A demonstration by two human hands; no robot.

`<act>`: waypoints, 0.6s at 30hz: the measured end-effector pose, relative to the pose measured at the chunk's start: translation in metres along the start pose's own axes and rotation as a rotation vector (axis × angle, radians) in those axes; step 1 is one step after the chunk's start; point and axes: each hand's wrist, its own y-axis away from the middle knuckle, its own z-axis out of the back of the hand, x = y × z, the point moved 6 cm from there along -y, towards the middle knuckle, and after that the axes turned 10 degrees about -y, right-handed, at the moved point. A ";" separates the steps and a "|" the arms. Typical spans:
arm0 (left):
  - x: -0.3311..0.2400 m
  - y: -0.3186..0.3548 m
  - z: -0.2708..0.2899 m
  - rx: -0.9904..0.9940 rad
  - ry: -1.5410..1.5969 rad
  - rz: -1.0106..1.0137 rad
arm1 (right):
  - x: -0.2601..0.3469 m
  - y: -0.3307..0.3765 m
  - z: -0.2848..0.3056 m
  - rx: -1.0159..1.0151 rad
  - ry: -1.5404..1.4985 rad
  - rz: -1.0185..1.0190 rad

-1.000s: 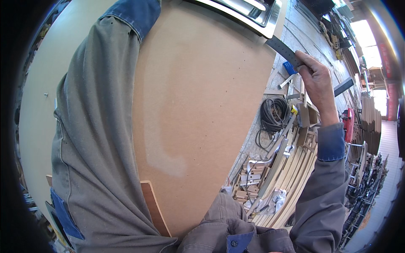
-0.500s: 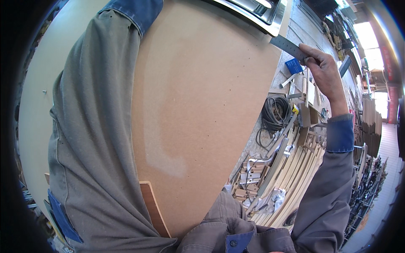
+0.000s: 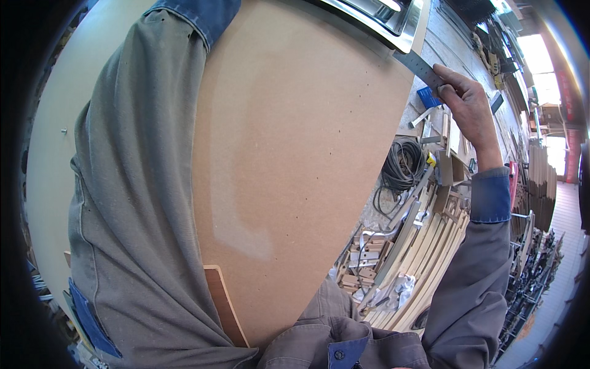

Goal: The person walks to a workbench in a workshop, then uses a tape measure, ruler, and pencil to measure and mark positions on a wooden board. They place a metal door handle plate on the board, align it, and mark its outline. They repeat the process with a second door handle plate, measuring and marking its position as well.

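My right hand point(image 3: 469, 107) is closed on a grey metal ruler point(image 3: 421, 66), gripping it between thumb and fingers. The ruler's far end meets the right edge of the large brown board point(image 3: 289, 141), just below the corner of a shiny metal-rimmed fixture point(image 3: 402, 43). Its other end point(image 3: 496, 101) sticks out behind the hand. My left arm point(image 3: 138, 166) stretches forward across the board, and its blue cuff point(image 3: 206, 18) leaves the top of the picture. The left hand is out of sight.
A thin wooden piece point(image 3: 225, 301) stands at the board's near edge. Lower down, right of the board, lie coiled black cable point(image 3: 402, 161), a blue box point(image 3: 428, 96) and long wood strips point(image 3: 430, 264). Stacked brown panels point(image 3: 541, 184) stand farther right. A small metal pin point(image 3: 64, 131) sits at far left.
My right hand has shifted slightly left with the ruler, whose rear end has swung a little lower. The view has moved slightly. My left arm stays much as it was.
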 end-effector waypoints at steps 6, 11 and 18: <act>0.001 0.000 0.000 0.001 0.017 -0.015 | 0.003 0.001 0.000 0.002 0.038 0.018; -0.006 0.002 0.001 0.010 -0.012 0.049 | 0.006 0.001 0.000 0.005 0.050 -0.002; 0.000 -0.001 0.001 0.024 -0.005 0.020 | 0.012 0.003 -0.002 0.000 0.047 -0.005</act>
